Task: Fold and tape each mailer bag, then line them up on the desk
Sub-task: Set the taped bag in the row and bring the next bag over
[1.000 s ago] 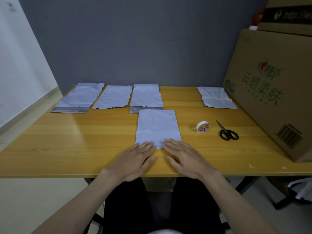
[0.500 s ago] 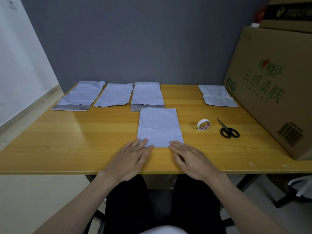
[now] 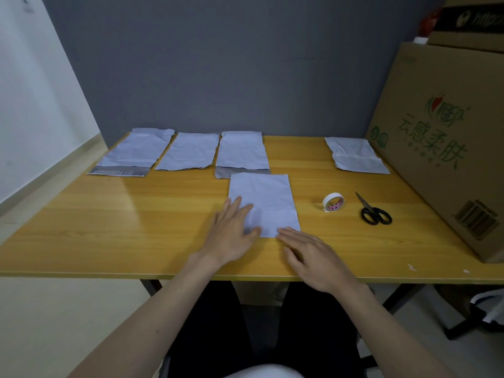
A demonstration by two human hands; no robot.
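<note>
Near the table (image 3: 136, 227) edge, both hands lie flat: left hand (image 3: 231, 233) pressing the mailer bag (image 3: 267, 203), right hand (image 3: 313, 255) beside it. Creasing seems done; tape roll (image 3: 333, 202) likely next.

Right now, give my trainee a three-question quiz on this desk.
1. How many mailer bags lie on the desk?
2. True or false: the tape lies between the near bag and the scissors.
3. Which hand rests flat on the near bag? A) left B) right C) neither

Key:
1. Five: three in the back row, one far right, one near.
2. True.
3. A: the left hand lies on it; the right hand is at its near corner.
</note>
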